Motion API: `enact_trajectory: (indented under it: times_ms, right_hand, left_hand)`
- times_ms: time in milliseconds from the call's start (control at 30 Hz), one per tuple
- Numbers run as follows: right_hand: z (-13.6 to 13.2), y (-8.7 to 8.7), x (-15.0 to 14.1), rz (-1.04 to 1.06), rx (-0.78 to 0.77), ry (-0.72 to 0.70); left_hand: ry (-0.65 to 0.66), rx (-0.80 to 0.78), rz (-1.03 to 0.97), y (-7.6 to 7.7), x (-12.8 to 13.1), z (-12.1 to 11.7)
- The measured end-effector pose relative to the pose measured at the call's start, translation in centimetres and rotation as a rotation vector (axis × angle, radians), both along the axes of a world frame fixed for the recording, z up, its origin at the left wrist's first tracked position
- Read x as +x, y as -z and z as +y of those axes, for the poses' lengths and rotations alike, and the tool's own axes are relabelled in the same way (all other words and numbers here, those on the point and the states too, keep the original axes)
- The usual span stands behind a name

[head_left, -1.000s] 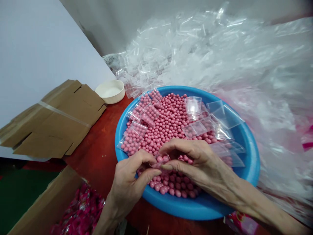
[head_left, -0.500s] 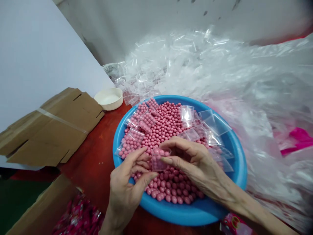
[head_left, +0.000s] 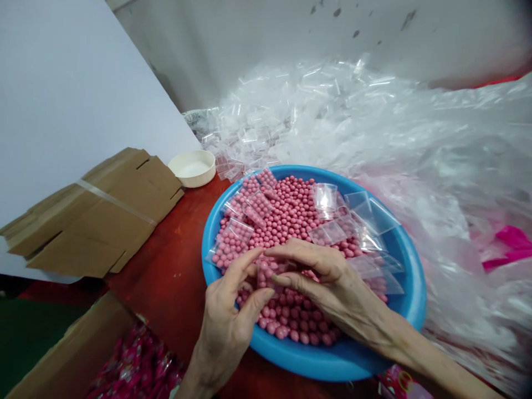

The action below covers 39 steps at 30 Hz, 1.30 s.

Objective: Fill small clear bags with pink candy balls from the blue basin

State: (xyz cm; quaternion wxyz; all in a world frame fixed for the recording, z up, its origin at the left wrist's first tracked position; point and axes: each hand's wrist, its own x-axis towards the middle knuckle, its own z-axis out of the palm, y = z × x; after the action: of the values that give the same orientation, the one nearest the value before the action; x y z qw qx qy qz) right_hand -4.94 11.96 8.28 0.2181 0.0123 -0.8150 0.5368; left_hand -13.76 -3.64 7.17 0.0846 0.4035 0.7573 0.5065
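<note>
While your hands work over the blue plastic basin [head_left: 307, 360], your left grip [head_left: 226, 316] and right grip [head_left: 332, 282] are nearly closed, pinching the small clear bag [head_left: 268, 274] of pink beads from either side, just above the basin's loose pink beads [head_left: 291, 210]. Filled bags [head_left: 233, 241] lie on the beads toward your left, and flat clear bags [head_left: 366, 219] overlap them toward your right.

Your basin sits on a red counter [head_left: 166, 260], with flattened cardboard [head_left: 100, 216] to its left and a white plastic tub [head_left: 193, 168] just beyond it. Behind the basin, a great heap of clear bags [head_left: 332, 122] rises against a scuffed pale wall [head_left: 291, 39], while a white panel [head_left: 70, 111] takes up the left side. Down at your lower left, an open carton [head_left: 70, 349] holds pink wrapped packets [head_left: 137, 366].
</note>
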Motion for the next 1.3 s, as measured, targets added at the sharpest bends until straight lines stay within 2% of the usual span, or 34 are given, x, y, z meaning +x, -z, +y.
enact_trajectory:
  times_ms: [133, 333, 467, 567, 667, 733, 800, 867, 933, 1033, 1167, 1300]
  right_hand:
    - [0.0, 0.1, 0.0, 0.011, 0.114, -0.030]
    - [0.1, 0.1, -0.2, 0.035, 0.173, -0.053]
    - [0.1, 0.0, -0.2, 0.071, 0.127, -0.005]
    - [0.8, -0.4, -0.2, 0.062, 0.056, 0.114]
    - [2.8, -1.1, -0.9, 0.001, -0.056, 0.243]
    - [4.8, -1.7, -2.0, -0.034, -0.075, 0.295]
    - [7.2, -2.1, -3.6, -0.024, 0.053, 0.390]
    - [9.3, -2.1, -5.6, -0.025, 0.254, 0.494]
    - [10.8, -1.8, -7.5, -0.061, 0.358, 0.471]
    - [12.0, -1.0, -9.7, -0.140, 0.454, 0.323]
    - [12.4, -0.7, -10.8, -0.202, 0.531, 0.175]
    - [13.2, -0.6, -11.2, -0.215, 0.614, 0.104]
  left_hand:
    - [0.064, 0.031, -0.112, -0.3, -0.2, 0.0]
    - [0.104, 0.044, -0.129, -0.5, -0.4, 0.0]
    - [0.027, 0.015, -0.095, -0.1, -0.2, 0.0]
    - [-0.067, 0.019, -0.024, 0.4, 0.1, 0.1]
    - [-0.127, 0.043, 0.073, 0.9, 0.4, 0.4]
    - [-0.131, 0.050, 0.159, 1.1, 0.4, 0.6]
    - [-0.123, 0.050, 0.230, 1.1, 0.3, 0.7]
    - [-0.118, 0.047, 0.272, 1.0, 0.2, 0.7]
    - [-0.116, 0.043, 0.299, 0.9, 0.2, 0.7]
    - [-0.103, 0.047, 0.321, 0.8, 0.1, 0.7]
    - [-0.082, 0.045, 0.332, 0.7, 0.1, 0.6]
    - [-0.080, 0.013, 0.339, 0.6, 0.1, 0.7]
